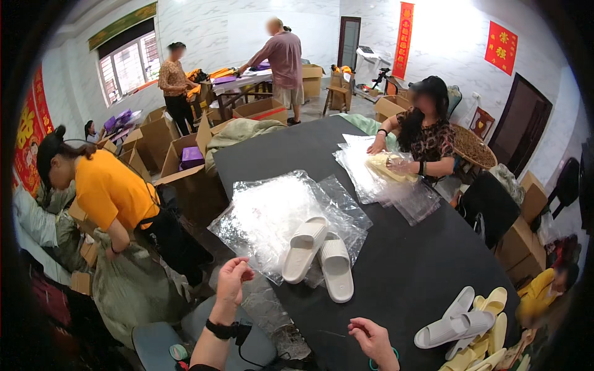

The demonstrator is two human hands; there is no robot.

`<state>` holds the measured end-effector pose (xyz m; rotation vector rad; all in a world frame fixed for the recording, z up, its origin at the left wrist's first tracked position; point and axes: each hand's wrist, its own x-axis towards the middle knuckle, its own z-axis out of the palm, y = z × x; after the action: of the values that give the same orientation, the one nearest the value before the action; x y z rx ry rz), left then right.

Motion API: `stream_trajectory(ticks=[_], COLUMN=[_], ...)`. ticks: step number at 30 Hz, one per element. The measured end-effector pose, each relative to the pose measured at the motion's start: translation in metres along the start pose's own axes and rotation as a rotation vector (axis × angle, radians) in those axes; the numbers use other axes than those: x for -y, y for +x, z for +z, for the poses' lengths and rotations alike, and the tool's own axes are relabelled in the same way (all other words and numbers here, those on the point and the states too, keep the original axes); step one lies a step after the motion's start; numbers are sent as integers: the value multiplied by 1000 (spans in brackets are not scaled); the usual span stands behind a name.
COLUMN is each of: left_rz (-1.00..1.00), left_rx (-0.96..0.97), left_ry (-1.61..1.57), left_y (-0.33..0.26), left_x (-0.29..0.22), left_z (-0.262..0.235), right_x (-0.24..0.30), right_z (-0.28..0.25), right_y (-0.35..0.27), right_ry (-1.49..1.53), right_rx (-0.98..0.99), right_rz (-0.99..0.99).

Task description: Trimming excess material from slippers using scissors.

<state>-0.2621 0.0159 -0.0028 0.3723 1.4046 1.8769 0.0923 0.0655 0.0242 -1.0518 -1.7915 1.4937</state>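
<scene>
Both bare and well apart: left hand (234, 278), fingers drawn together, beside clear bags (263, 210); right hand (372, 340), loosely curled, by the black table (396, 266). Cannot tell if gripping anything. Farther out, pale slippers (303, 252) partly on the bags, grey and yellow slippers (455, 328) piled to the right.

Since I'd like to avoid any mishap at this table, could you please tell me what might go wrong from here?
The clear bags lie loosely stacked under the off-white slippers, so a nudge from the left hand might slide both. The bags also reach the edge of the black table, so some could slip off. Near the right hand, grey slippers and yellow slippers lie jumbled, so a mismatched pair might get picked up.
</scene>
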Motion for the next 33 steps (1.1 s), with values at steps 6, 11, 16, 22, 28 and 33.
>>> stream_trajectory(ticks=[6, 11, 16, 22, 28, 33], left_rz=[534, 767, 803, 846, 728, 857], left_rx=[305, 634, 1155, 1397, 1446, 1452], left_ry=[60, -34, 18, -22, -174, -282], left_y=[-79, -145, -197, -236, -258, -275], left_x=[-97, -154, -182, -199, -174, -162], left_z=[31, 55, 69, 82, 74, 75], right_x=[-1, -10, 0, -9, -16, -25], right_z=[9, 5, -1, -6, -16, -22], right_y=[-29, -48, -73, -97, -120, -139], right_ry=[67, 27, 41, 23, 51, 90], right_rx=[8, 26, 8, 64, 44, 67], right_rz=[102, 109, 120, 52, 97, 115])
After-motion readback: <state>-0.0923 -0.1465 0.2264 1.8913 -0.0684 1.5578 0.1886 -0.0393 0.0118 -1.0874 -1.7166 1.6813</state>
